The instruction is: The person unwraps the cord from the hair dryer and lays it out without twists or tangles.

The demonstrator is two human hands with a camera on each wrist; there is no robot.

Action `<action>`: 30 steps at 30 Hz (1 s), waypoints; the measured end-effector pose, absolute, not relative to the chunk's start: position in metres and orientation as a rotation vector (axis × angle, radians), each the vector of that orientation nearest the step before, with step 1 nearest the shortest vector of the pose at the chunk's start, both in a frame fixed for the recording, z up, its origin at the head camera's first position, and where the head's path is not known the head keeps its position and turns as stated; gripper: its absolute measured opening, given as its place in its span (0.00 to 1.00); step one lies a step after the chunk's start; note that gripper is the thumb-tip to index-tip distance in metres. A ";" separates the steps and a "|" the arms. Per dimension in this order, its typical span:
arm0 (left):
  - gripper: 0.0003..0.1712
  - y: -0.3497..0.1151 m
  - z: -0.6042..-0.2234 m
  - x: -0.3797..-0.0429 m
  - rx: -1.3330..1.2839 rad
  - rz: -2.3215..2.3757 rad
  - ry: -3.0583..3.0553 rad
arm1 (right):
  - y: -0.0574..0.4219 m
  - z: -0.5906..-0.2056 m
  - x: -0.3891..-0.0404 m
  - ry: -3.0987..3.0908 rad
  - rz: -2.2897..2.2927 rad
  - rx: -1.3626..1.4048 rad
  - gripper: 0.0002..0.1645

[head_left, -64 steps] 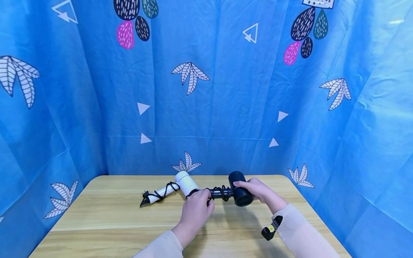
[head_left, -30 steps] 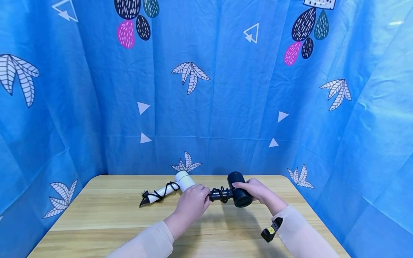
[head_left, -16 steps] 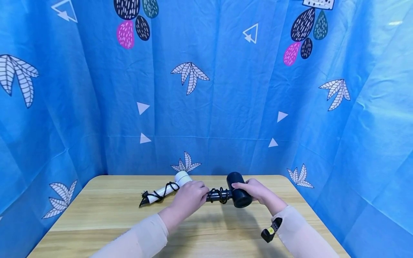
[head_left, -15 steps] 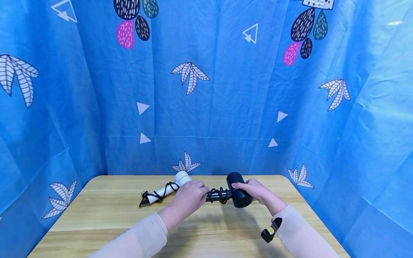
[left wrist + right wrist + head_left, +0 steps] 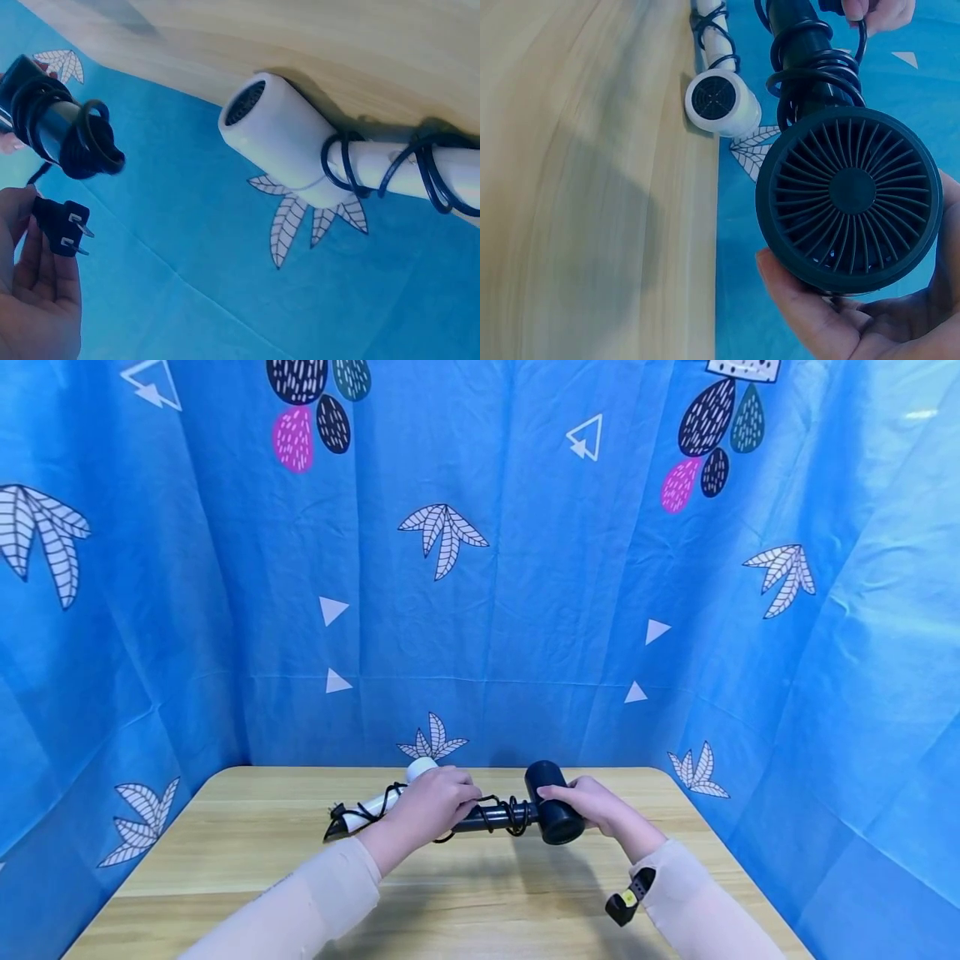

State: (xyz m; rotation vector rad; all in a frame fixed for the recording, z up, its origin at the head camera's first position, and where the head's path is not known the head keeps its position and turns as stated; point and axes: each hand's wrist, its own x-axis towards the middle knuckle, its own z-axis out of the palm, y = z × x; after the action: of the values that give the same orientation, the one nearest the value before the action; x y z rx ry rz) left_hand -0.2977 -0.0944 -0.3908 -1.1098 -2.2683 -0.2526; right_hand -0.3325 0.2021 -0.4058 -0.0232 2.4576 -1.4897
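Note:
A black hair dryer [image 5: 561, 825] is held up by its barrel in my right hand [image 5: 600, 806], thumb across the near side. In the right wrist view its round vented end [image 5: 853, 191] faces the camera. Black cord [image 5: 817, 71] is looped around its handle [image 5: 480, 818]. My left hand [image 5: 429, 802] pinches the cord's two-pin plug [image 5: 58, 225] beyond the handle's end, plain in the left wrist view. A white hair dryer [image 5: 277, 135], its handle wrapped in black cord, lies on the table behind the left hand, partly hidden in the head view.
The wooden table [image 5: 225, 860] runs back to a blue patterned curtain [image 5: 517, 610], which also hangs at both sides. A black band with a small device [image 5: 630, 897] sits at the right wrist.
My left hand has moved left, from the black dryer's handle toward the white dryer, baring more of the handle and a loop of cord. The right hand and black dryer have barely moved.

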 end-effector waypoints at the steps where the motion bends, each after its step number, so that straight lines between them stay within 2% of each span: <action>1: 0.04 -0.095 -0.390 -0.299 -1.118 -0.259 -2.271 | 0.202 -0.406 -0.332 2.455 -1.493 -0.024 0.36; 19: 0.07 -0.112 -0.389 -0.315 -1.119 -0.459 -2.420 | 0.202 -0.404 -0.330 2.429 -1.490 -0.065 0.39; 30: 0.08 -0.115 -0.394 -0.323 -1.110 -0.697 -2.537 | 0.206 -0.401 -0.328 2.419 -1.494 -0.099 0.37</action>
State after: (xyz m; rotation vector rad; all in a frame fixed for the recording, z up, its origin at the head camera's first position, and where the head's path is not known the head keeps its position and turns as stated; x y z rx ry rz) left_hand -0.3231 -0.1151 -0.3935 -1.1099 -2.5372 -0.6966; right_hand -0.3283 0.2057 -0.4006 -0.0988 2.4185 -1.4944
